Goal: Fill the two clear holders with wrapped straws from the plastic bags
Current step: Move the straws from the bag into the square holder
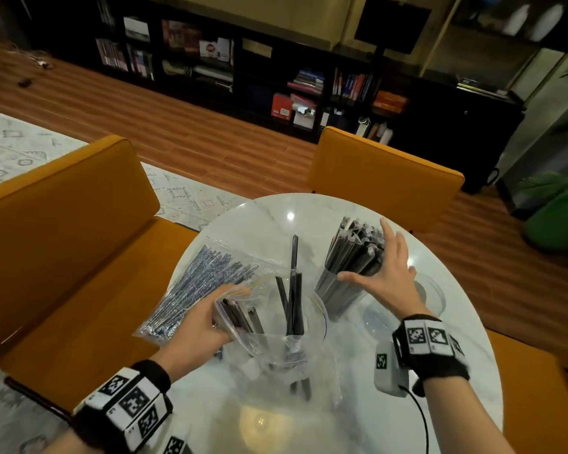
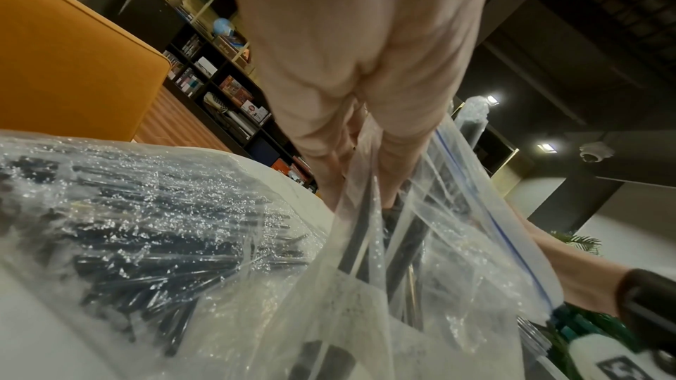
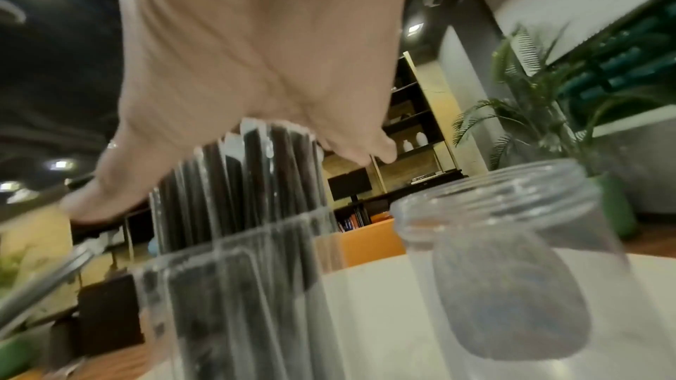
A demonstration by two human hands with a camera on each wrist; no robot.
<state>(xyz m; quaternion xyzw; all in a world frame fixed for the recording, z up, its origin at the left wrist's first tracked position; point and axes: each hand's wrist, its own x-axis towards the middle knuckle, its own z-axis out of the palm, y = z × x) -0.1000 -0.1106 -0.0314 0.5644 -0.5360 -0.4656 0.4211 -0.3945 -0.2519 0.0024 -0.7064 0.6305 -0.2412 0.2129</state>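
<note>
My left hand [image 1: 204,322] [image 2: 347,97] grips the mouth of an open clear plastic bag [image 1: 276,342] [image 2: 420,299] at the table's middle. A few black wrapped straws [image 1: 294,306] stick up out of it. To the right stands a clear holder [image 1: 338,293] [image 3: 237,299] packed with black wrapped straws [image 1: 354,247] [image 3: 256,169]. My right hand [image 1: 387,273] [image 3: 256,68] is spread open right beside that bundle, thumb in front of it; whether it touches, I cannot tell. A second clear holder [image 1: 435,290] [image 3: 512,242] stands empty behind my right hand, partly hidden.
A sealed bag of thin dark straws [image 1: 200,283] [image 2: 146,227] lies flat on the left of the round white table [image 1: 276,217]. Orange chairs [image 1: 63,208] [image 1: 384,172] stand at the left and far edges. A dark bookshelf [image 1: 276,77] lines the far wall.
</note>
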